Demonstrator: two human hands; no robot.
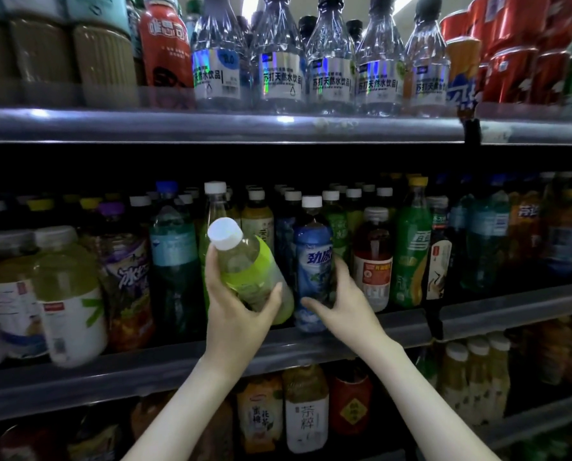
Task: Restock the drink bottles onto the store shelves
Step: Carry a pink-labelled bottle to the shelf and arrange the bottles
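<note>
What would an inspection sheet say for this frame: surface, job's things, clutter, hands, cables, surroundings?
Surface: middle shelf, packed with upright drink bottles behind its front rail.
Job's things: green-label bottle, white cap, held tilted in front of the row; blue-label bottle upright at the shelf's front edge.
Clutter: nothing seen.
Hands: left hand grips the green-label bottle; right hand wraps the blue-label bottle's lower part.
Cables: nothing seen.
Surroundings: clear water bottles and red cans on the shelf above; tea bottles on the shelf below.
</note>
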